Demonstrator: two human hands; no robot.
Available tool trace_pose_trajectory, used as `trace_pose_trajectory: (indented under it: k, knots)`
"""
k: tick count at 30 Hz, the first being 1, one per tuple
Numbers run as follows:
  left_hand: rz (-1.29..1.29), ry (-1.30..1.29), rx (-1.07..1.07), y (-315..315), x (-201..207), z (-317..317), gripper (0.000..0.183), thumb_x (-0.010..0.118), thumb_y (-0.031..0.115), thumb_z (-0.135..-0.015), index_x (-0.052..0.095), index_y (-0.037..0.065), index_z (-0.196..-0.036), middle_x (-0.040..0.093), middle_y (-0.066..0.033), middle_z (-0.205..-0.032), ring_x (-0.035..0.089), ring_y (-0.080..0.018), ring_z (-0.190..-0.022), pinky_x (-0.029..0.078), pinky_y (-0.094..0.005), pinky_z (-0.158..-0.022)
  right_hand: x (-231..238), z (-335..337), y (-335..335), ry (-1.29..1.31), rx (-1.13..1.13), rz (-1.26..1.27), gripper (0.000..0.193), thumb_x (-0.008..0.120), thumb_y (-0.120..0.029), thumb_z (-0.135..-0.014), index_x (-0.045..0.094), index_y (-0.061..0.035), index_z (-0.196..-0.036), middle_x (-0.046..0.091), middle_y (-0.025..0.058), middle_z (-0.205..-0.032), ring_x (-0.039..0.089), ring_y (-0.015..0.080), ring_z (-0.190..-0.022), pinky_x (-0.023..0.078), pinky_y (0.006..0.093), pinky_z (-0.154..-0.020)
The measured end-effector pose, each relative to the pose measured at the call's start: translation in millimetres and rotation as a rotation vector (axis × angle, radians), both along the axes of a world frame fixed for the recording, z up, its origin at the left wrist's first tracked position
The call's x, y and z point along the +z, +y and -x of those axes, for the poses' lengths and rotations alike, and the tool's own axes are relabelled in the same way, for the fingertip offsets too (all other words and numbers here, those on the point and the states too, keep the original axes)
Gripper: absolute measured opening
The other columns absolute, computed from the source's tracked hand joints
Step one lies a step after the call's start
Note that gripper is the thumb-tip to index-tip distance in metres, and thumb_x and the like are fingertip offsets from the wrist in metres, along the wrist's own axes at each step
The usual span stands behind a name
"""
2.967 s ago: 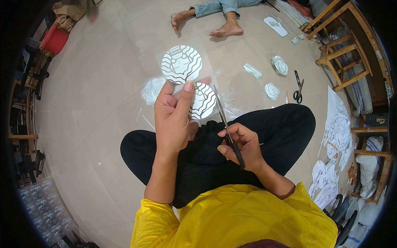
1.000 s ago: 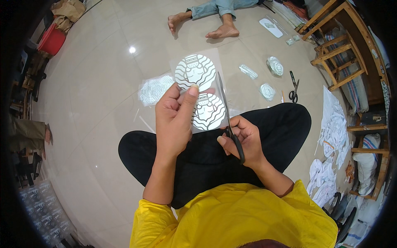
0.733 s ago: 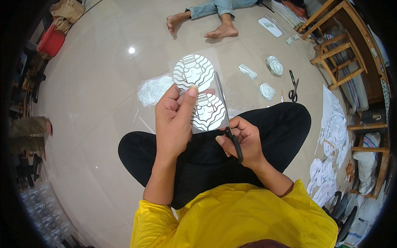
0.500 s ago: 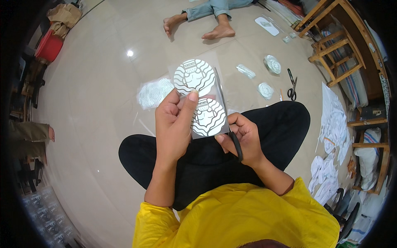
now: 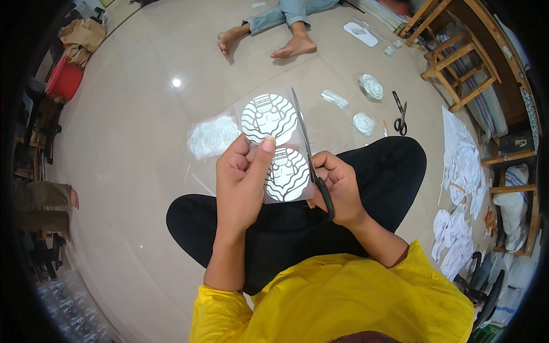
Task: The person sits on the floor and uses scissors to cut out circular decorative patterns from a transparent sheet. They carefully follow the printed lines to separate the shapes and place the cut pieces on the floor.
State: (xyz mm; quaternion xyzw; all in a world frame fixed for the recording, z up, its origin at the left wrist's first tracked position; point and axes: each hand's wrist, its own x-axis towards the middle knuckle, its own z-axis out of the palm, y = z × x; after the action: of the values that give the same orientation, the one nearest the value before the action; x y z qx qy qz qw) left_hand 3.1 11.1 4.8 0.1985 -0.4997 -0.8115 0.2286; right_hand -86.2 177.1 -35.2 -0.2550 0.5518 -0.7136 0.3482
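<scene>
Sticker sheet [image 5: 278,150] stays pinched in the left hand [image 5: 243,177] above the lap while the right hand [image 5: 337,191], gripping scissors [image 5: 311,157], has run the blades further up its right edge, so that strip's nearly trimmed.

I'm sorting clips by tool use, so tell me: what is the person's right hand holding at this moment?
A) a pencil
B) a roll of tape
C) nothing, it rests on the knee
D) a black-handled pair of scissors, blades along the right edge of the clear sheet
D: the right hand grips the scissors by their black handle, blades running up the right edge of the clear sheet with two round printed designs, which the left hand pinches.
</scene>
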Motion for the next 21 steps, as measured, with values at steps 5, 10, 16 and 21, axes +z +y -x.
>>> trace_pose_trajectory:
  k: [5, 10, 16, 21]
  knots:
    - [0.019, 0.014, 0.021, 3.3, 4.2, -0.2, 0.026, 0.061, 0.013, -0.108, 0.064, -0.007, -0.125, 0.075, -0.0078, -0.104, 0.067, -0.0048, -0.084, 0.055, -0.0207, -0.074, 3.8, 1.3, 0.9, -0.051, 0.002, -0.010, 0.022, 0.069, 0.002, -0.097, 0.059, 0.0018, -0.117, 0.067, 0.0008, -0.073, 0.055, 0.0019, -0.059, 0.038, 0.0177, -0.056]
    - [0.032, -0.001, -0.011, 2.4, 4.0, -2.7, 0.025, 0.062, 0.013, -0.108, 0.064, -0.007, -0.123, 0.075, -0.0076, -0.103, 0.067, -0.0045, -0.085, 0.055, -0.0207, -0.075, 9.7, 2.2, -1.1, -0.015, -0.015, -0.051, 0.023, 0.070, 0.002, -0.097, 0.059, 0.0016, -0.117, 0.067, 0.0009, -0.071, 0.055, 0.0020, -0.058, 0.039, 0.0183, -0.055]
    - [0.030, -0.008, -0.030, 2.1, 3.2, -2.7, 0.023, 0.061, 0.013, -0.108, 0.065, -0.005, -0.121, 0.075, -0.0071, -0.101, 0.068, -0.0051, -0.084, 0.055, -0.0211, -0.074, 6.2, 6.8, -1.4, -0.032, -0.033, -0.060, 0.022, 0.070, 0.001, -0.097, 0.061, 0.0011, -0.117, 0.067, 0.0017, -0.071, 0.057, 0.0034, -0.058, 0.041, 0.0197, -0.056]
    - [-0.062, 0.099, 0.075, -2.2, -9.4, 8.1, 0.031, 0.057, 0.015, -0.110, 0.058, -0.003, -0.135, 0.075, -0.0123, -0.112, 0.072, -0.0121, -0.092, 0.059, -0.0266, -0.078, 4.4, 6.5, -11.1, -0.099, -0.146, -0.029, 0.026, 0.073, -0.003, -0.097, 0.061, 0.0007, -0.120, 0.070, 0.0051, -0.077, 0.061, 0.0065, -0.061, 0.048, 0.0208, -0.060]
